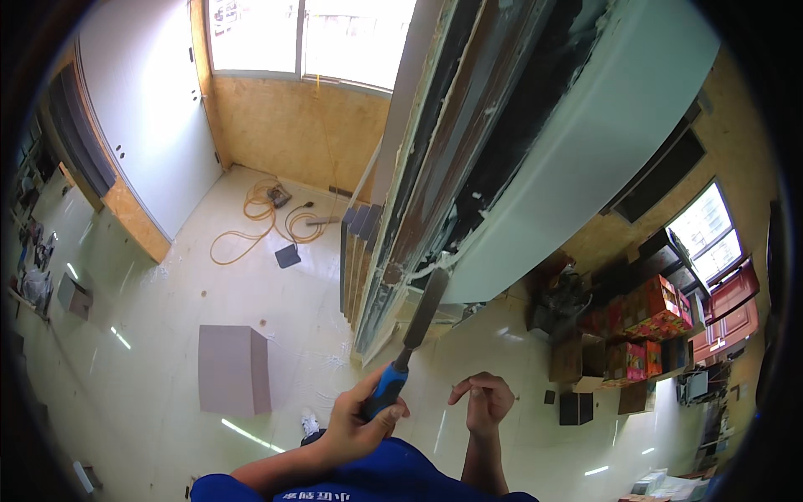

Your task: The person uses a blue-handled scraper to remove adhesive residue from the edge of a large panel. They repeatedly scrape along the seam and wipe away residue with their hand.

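Observation:
My left hand is closed round the blue and black handle of a flat-bladed scraper. Its long dark blade points up and away, the tip against the lower end of a tall panel. Along that panel's edge run dark and brown layered strips with ragged white residue, and a whitish strand lies by the blade tip. To the right of the scraper, my right hand is raised off the work, its fingers loosely bent and apart, with nothing visible in them.
A grey-brown box stands on the floor at left. Behind it lie a coiled orange cord and a dark square piece. A white door leans at far left. Stacked cartons crowd the right side. Scraps litter the pale floor.

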{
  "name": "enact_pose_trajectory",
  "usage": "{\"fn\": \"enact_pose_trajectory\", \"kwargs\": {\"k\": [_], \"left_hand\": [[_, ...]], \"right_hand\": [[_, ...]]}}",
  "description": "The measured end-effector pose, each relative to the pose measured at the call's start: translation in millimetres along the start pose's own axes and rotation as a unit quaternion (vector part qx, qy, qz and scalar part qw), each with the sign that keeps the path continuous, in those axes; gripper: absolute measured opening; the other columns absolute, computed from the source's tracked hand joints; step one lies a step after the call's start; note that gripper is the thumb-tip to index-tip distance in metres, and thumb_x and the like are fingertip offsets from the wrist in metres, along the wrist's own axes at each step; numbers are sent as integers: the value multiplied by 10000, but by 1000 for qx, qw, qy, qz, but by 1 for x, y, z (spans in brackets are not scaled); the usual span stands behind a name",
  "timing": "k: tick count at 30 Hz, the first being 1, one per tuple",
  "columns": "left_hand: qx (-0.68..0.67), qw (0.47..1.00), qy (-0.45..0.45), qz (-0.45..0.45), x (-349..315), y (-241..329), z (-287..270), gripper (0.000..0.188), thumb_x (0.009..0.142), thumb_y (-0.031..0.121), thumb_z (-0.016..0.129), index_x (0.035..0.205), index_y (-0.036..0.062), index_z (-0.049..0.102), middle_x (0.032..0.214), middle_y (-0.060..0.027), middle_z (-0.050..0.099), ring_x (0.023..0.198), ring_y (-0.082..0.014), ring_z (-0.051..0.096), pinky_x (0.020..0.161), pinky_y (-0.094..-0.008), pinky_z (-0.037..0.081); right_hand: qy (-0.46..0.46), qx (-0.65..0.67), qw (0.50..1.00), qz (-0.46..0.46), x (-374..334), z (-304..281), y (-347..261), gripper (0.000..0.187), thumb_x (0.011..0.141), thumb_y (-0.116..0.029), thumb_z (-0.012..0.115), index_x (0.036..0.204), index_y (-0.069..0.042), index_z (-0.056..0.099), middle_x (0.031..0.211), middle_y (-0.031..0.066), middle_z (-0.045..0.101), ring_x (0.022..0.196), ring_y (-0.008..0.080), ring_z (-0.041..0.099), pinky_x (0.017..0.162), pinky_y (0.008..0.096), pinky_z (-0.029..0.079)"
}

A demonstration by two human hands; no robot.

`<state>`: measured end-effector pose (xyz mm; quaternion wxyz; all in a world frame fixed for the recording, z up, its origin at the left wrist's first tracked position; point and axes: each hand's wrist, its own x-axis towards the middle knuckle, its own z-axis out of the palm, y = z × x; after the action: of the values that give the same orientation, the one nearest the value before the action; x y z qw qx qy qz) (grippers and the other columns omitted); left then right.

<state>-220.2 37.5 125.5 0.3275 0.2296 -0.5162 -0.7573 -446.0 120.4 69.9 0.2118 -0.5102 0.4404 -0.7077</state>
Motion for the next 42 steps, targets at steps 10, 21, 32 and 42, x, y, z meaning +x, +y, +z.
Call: {"fn": "enact_pose_trajectory", "kwargs": {"k": [10, 21, 32, 42], "left_hand": [[-68, 997, -26, 12, 2, -4, 0, 580, 996, 207, 579, 1490, 24, 337, 841, -50, 594, 607, -46, 472, 553, -198, 395], [-49, 997, -19, 58, 12, -33, -1, 569, 991, 158, 580, 1486, 12, 340, 821, -30, 590, 626, -38, 470, 577, -197, 396], [27, 996, -8, 82, 19, -26, -17, 610, 972, 197, 616, 1475, -22, 349, 793, -27, 590, 656, -63, 502, 625, -210, 422], [34, 996, -14, 81, 18, -16, -15, 617, 975, 190, 614, 1483, -23, 336, 807, -42, 603, 655, -69, 516, 627, -213, 434]], "right_hand": [[-9, 16, 1000, 7, -5, 6, 1, 205, 911, 102, 433, 1057, 44, 566, 791, 180, 650, 578, 224, 652, 557, 334, 551], [-32, 25, 999, 12, -7, 10, -6, 220, 908, 112, 440, 1079, 56, 568, 849, 183, 660, 622, 222, 662, 578, 337, 556], [-35, -22, 999, -7, -5, 11, -7, 218, 904, 107, 400, 1049, 42, 550, 768, 181, 636, 555, 209, 634, 519, 319, 538], [-34, 15, 999, 5, -4, 7, -1, 210, 918, 118, 427, 1059, 54, 569, 839, 181, 657, 630, 211, 656, 584, 327, 562]]}}
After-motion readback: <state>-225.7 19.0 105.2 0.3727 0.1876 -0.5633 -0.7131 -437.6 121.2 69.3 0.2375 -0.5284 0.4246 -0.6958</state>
